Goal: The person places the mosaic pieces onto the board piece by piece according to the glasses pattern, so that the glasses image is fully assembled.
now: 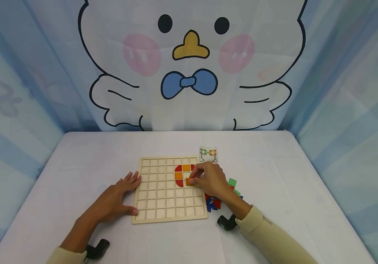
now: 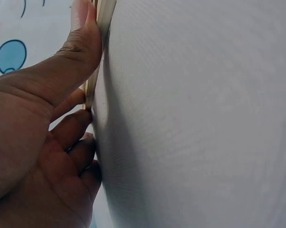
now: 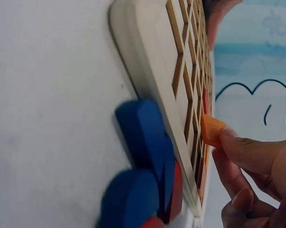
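A wooden grid board (image 1: 166,205) lies flat on the white table. My left hand (image 1: 117,198) touches its left edge, thumb near the lower corner and fingers spread further up; the thumb (image 2: 78,47) lies along the board's side in the left wrist view. Between thumb and fingertips, my right hand (image 1: 212,179) pinches an orange square tile (image 3: 211,129) at the grid. Near that tile, red curved pieces (image 1: 178,183) and orange squares (image 1: 178,175) sit in cells at the board's upper right. Part of this pattern is hidden behind the right hand.
Against the board's right side lie loose blue pieces (image 3: 140,133), red pieces (image 1: 217,204) and green pieces (image 1: 232,182), partly under the right forearm. A small pattern card (image 1: 208,154) lies beyond the board's upper right corner. A printed curtain (image 1: 189,110) hangs behind the table.
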Demonstrator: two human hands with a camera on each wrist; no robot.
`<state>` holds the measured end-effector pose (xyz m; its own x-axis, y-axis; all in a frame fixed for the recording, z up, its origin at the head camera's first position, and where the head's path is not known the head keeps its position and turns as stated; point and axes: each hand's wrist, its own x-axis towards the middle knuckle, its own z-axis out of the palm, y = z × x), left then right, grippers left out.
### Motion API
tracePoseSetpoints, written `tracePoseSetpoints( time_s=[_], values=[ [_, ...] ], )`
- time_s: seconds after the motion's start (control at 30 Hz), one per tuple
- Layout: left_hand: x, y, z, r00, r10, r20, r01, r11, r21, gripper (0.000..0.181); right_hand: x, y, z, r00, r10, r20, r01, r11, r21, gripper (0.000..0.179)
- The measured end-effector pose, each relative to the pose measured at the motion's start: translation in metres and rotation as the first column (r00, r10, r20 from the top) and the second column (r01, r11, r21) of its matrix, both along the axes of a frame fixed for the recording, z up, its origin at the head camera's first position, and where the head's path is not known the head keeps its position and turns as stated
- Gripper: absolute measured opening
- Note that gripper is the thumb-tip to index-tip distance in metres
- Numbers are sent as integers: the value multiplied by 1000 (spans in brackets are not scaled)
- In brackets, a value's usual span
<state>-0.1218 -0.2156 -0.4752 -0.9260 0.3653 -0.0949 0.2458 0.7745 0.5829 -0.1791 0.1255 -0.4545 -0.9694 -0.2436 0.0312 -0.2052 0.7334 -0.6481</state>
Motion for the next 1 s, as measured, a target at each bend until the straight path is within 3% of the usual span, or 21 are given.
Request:
tracePoseSetpoints(
  time_s=[0.4,0.6,0.83,1.0],
  values=[
    [0,1,2,1000,-7,5,7,1000,4,115,-2,-11,-7,999,46,-8,-45,995,94,16],
    [-2,1,-1,1000,-6,11,6,1000,9,116,-2,1,-1,1000,31,-4,-31,997,72,12],
    [-1,1,1,1000,-5,6,5,1000,11,115,6,26,10,996,-66,67,58,992,108,10],
    [-1,0,1,1000,-6,5,6,1000,5,115,15,39,12,989,-63,135,42,987,152,12]
  ],
)
